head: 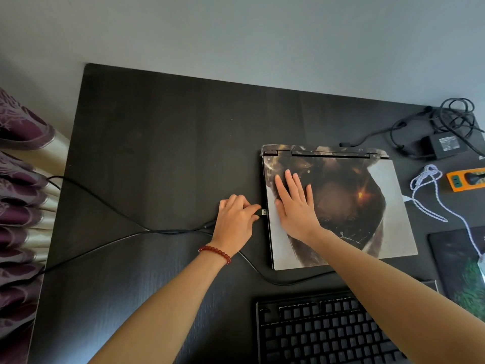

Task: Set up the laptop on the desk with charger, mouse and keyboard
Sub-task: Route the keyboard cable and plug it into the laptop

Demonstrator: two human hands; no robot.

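The closed laptop (367, 206), its lid covered in a brown and white picture, lies flat on the dark desk (162, 143). My right hand (294, 206) rests flat on the lid near its left edge, fingers spread. My left hand (236, 222) pinches a small USB plug (263, 212) right at the laptop's left side. A black cable (126, 216) runs from that hand leftward across the desk. The black keyboard (328, 329) sits at the near edge, below the laptop. The black charger brick (446, 146) with tangled cables lies at the far right.
An orange power strip (465, 179) and a white braided cable (430, 195) lie right of the laptop. A dark mouse pad (456, 258) sits at the right edge. Purple and cream curtains (21, 206) hang left of the desk. A grey wall stands behind.
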